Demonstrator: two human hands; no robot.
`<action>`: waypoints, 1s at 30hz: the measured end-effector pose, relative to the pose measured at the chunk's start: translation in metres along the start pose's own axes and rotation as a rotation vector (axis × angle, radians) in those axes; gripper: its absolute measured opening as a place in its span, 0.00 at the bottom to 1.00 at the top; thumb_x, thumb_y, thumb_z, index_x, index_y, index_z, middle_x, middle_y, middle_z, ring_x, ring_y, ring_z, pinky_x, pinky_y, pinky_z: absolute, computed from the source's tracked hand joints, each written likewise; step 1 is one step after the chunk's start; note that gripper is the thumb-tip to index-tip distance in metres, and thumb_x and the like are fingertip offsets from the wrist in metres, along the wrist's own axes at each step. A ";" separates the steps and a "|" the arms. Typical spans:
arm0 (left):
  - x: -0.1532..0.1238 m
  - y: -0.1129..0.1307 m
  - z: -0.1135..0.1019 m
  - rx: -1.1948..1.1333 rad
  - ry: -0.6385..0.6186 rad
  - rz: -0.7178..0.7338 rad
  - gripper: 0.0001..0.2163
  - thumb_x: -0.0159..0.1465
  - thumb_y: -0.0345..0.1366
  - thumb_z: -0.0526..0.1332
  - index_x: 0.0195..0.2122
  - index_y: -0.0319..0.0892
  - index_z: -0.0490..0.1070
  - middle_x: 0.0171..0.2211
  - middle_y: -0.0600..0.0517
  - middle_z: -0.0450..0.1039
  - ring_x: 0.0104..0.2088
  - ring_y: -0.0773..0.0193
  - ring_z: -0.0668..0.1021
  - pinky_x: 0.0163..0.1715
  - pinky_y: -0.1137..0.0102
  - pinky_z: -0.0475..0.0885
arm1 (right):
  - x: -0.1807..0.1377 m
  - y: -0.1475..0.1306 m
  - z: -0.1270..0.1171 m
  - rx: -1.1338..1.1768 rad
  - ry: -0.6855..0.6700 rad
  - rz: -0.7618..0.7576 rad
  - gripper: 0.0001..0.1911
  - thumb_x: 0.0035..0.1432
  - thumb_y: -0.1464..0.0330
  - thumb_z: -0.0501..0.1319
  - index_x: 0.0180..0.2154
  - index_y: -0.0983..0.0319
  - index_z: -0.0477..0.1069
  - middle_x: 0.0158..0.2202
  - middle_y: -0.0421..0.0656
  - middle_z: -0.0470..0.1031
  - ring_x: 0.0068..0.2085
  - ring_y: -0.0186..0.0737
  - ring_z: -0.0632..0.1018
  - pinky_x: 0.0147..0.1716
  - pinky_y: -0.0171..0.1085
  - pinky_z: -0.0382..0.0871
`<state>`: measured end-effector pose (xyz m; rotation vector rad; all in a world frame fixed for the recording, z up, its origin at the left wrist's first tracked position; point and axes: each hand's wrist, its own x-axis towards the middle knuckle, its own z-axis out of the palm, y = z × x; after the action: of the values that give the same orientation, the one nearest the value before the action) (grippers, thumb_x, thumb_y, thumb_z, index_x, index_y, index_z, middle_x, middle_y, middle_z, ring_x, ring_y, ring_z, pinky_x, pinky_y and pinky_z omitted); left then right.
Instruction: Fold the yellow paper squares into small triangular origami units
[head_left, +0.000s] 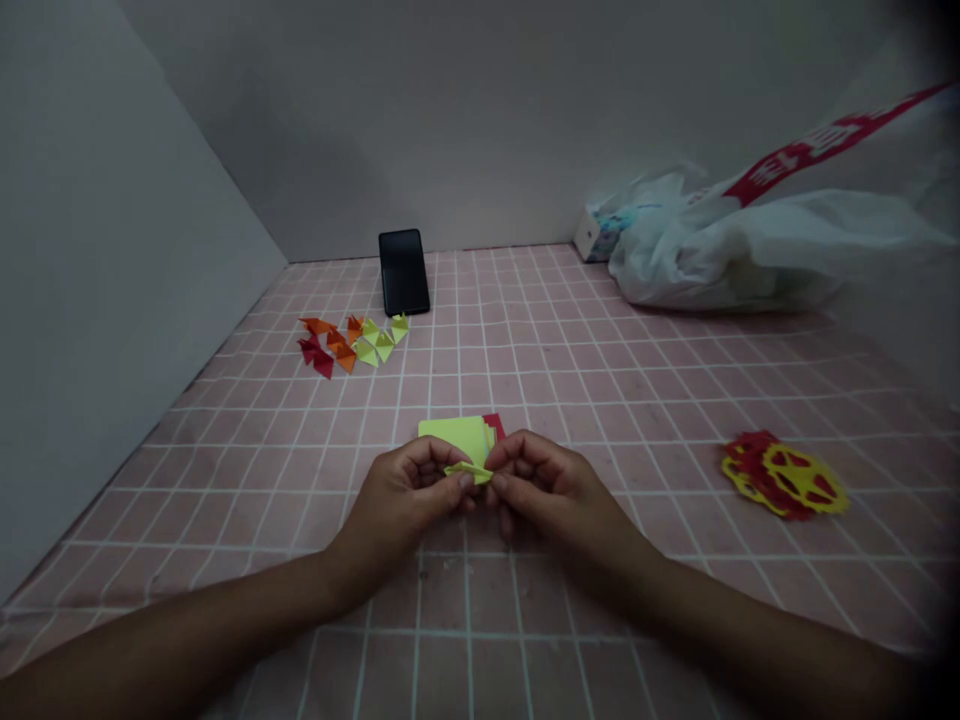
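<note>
A small folded yellow paper (470, 471) is pinched between my two hands, just above the table's near middle. My left hand (409, 480) is closed on its left end, thumb in front and fingers behind. On the right end, my right hand (546, 487) grips with thumb and forefinger. Right behind them lies a stack of yellow paper sheets (454, 432), with a red sheet (493, 425) showing at its right edge. Several folded paper pieces in red, orange and yellow (343, 350) rest farther back on the left.
A black phone (404, 272) lies behind the folded pieces. Red and yellow cut-out shapes (787, 475) are piled at the right. A white plastic bag (720, 250) and a small box (596, 235) stand at the back right. Grey walls border the pink checked tabletop (570, 360).
</note>
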<state>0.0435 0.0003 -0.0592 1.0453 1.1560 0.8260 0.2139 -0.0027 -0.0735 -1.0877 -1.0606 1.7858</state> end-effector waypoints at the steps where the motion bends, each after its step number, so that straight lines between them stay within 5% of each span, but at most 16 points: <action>1: 0.000 0.001 0.000 -0.016 0.012 -0.009 0.06 0.54 0.33 0.67 0.28 0.39 0.71 0.23 0.55 0.75 0.24 0.69 0.76 0.28 0.74 0.71 | 0.000 0.000 -0.001 0.018 -0.003 -0.008 0.07 0.53 0.67 0.63 0.35 0.61 0.66 0.24 0.35 0.72 0.20 0.28 0.71 0.21 0.29 0.63; 30: 0.000 0.002 0.003 -0.102 -0.005 -0.081 0.07 0.53 0.33 0.68 0.27 0.38 0.70 0.20 0.55 0.75 0.23 0.72 0.75 0.27 0.76 0.69 | 0.001 0.002 0.001 0.066 -0.079 -0.006 0.08 0.53 0.70 0.63 0.32 0.61 0.64 0.24 0.35 0.74 0.20 0.27 0.73 0.20 0.28 0.63</action>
<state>0.0466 0.0002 -0.0574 0.9103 1.1329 0.8093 0.2126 -0.0029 -0.0751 -0.9801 -1.0436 1.8587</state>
